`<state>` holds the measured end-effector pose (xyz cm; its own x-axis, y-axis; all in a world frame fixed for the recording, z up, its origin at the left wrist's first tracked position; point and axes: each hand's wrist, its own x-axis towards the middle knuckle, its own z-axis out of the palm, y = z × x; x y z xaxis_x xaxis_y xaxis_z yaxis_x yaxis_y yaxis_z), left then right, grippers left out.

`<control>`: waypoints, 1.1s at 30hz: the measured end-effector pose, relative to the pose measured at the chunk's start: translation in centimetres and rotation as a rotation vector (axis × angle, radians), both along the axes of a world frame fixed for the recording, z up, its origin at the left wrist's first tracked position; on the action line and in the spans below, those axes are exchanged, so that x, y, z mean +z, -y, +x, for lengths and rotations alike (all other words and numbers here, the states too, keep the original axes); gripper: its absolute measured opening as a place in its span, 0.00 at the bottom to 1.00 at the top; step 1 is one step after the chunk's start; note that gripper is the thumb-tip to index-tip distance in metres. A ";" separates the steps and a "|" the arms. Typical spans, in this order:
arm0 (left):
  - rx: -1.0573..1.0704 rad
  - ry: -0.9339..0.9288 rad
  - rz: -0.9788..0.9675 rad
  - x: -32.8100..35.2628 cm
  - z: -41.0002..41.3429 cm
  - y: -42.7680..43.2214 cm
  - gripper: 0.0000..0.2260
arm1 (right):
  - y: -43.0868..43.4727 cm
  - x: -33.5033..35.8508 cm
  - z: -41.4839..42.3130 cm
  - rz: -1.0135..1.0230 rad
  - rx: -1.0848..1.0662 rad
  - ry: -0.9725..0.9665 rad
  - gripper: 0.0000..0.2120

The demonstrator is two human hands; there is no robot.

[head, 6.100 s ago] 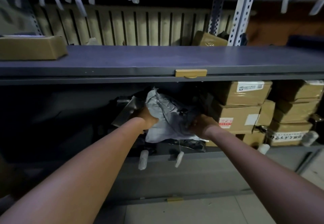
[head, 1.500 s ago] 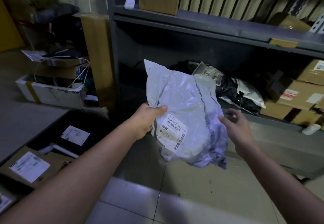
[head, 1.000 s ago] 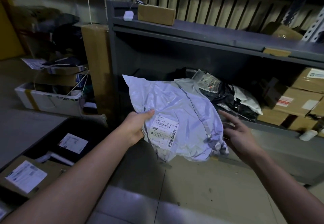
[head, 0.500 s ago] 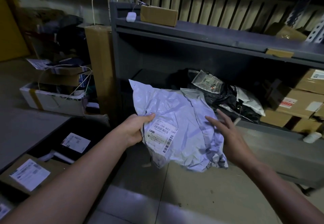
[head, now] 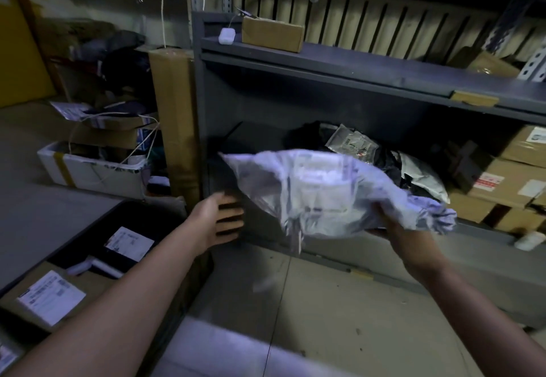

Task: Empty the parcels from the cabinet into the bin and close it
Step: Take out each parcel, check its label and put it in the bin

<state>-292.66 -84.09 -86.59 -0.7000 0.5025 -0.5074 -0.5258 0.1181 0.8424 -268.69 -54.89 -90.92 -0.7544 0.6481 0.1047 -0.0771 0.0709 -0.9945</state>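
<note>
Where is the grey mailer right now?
Head view, centre-right: the grey mailer is held aloft by the right hand, in front of the cabinet; the open left hand is clear of it.

Dim indoor scene with a bluish cast and deep shadow inside the cabinet. The grey parcel is motion-blurred, and wide-angle distortion bends the edges.

clear: bare floor between my arms | blocked: tall carton beside cabinet; parcel I hold screens shelf mouth
</note>
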 end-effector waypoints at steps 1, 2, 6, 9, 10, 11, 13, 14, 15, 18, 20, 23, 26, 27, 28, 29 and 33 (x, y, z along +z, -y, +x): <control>0.011 -0.011 -0.014 -0.3 -0.3 0.3 0.14 | 2.6 2.4 -0.3 -0.065 -0.048 -0.039 0.12; -0.016 -0.034 -0.019 -0.5 -0.6 0.7 0.13 | 4.8 4.5 -0.5 -0.017 -0.137 0.022 0.10; -0.291 -0.077 0.084 0.1 0.3 0.2 0.24 | 7.3 6.8 -0.8 -0.094 -0.134 0.125 0.14; -0.338 -0.045 0.219 1.0 1.3 -0.7 0.24 | 7.6 6.3 -1.1 -0.189 -0.156 0.136 0.12; -0.316 -0.002 0.266 1.3 1.3 -1.0 0.24 | 8.1 6.7 -1.1 -0.212 -0.171 0.145 0.12; -0.288 0.046 0.308 1.6 1.3 -1.2 0.23 | 7.7 6.2 -1.2 -0.209 -0.181 0.141 0.13; -0.262 0.074 0.346 2.3 1.4 -1.3 0.21 | 7.9 5.9 -1.3 -0.185 -0.195 0.185 0.17; -0.288 0.008 0.315 2.3 1.5 -1.4 0.20 | 8.3 6.1 -1.3 -0.185 -0.197 0.217 0.20; -0.316 -0.090 0.258 2.1 1.8 -1.7 0.18 | 8.4 5.7 -1.3 -0.182 -0.180 0.228 0.22; -0.220 -0.267 0.146 1.6 2.4 -2.4 0.13 | 9.2 6.1 -1.6 -0.225 -0.180 0.271 0.19; -0.117 -0.251 0.178 1.9 2.4 -2.7 0.12 | 9.2 6.3 -2.0 -0.238 -0.249 0.259 0.18; -0.054 -0.220 0.215 2.2 2.0 -2.8 0.10 | 8.3 5.5 -2.3 0.063 -0.449 0.283 0.26; -0.035 -0.191 0.209 1.9 1.9 -2.7 0.10 | 8.1 4.5 -1.9 0.645 -0.399 0.302 0.29; -0.037 -0.180 0.211 1.8 1.9 -2.6 0.10 | 8.0 4.2 -1.8 0.804 -0.318 0.308 0.32; -0.040 -0.167 0.217 1.9 1.9 -2.5 0.11 | 8.0 3.8 -1.6 0.924 -0.219 0.332 0.37; -0.051 -0.151 0.227 2.0 2.0 -2.4 0.11 | 8.1 3.5 -1.6 1.021 -0.125 0.370 0.42; -0.215 -0.104 0.304 2.9 3.0 -2.3 0.11 | 8.5 2.5 -1.4 1.279 0.000 0.419 0.49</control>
<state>-289.67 -81.76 -83.68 -0.6022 0.7598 -0.2450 -0.4264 -0.0467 0.9033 -270.08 -63.43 -88.42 -0.8782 0.2699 0.3949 0.2142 0.9601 -0.1799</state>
